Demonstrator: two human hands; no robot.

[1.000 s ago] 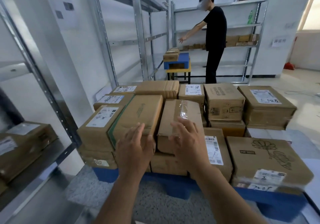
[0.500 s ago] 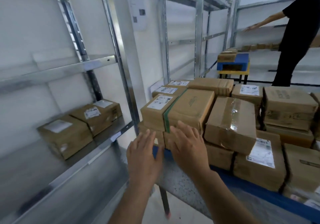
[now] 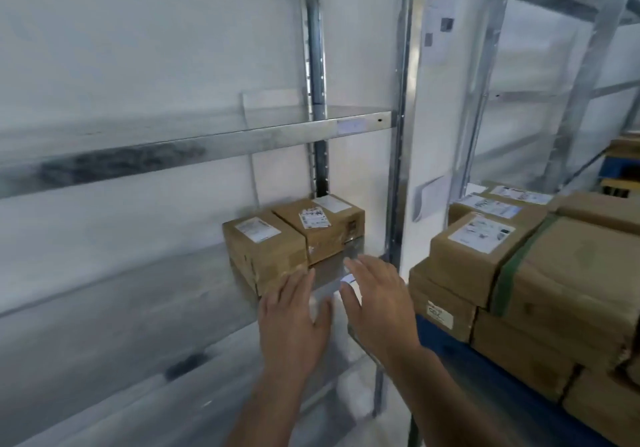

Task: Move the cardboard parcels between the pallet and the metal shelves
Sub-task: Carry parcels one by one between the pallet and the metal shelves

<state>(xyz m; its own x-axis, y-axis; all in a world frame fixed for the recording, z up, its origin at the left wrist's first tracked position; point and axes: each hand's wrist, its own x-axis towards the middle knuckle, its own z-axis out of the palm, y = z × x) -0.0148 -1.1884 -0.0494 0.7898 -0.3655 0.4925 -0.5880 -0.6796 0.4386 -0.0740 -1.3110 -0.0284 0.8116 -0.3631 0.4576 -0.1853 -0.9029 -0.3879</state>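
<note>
Two cardboard parcels stand side by side on a metal shelf (image 3: 138, 294): the nearer one (image 3: 265, 254) on the left, the farther one (image 3: 322, 226) on the right, each with white labels on top. My left hand (image 3: 294, 322) is spread open just below the nearer parcel's front corner, holding nothing. My right hand (image 3: 377, 301) is open too, hovering in front of the shelf edge below the farther parcel. On the right, stacked parcels (image 3: 485, 252) sit on a blue pallet (image 3: 446, 342), one with a green strap (image 3: 512, 270).
An upper shelf beam (image 3: 194, 148) crosses above the parcels. A metal upright (image 3: 401, 135) stands between the shelf bay and the pallet. Another shelf frame (image 3: 575, 76) rises behind the pallet. The picture is motion-blurred.
The view has swung left from the pallet to the shelf. Both empty hands moved away from the pallet stack and now hover in front of the two shelved parcels.
</note>
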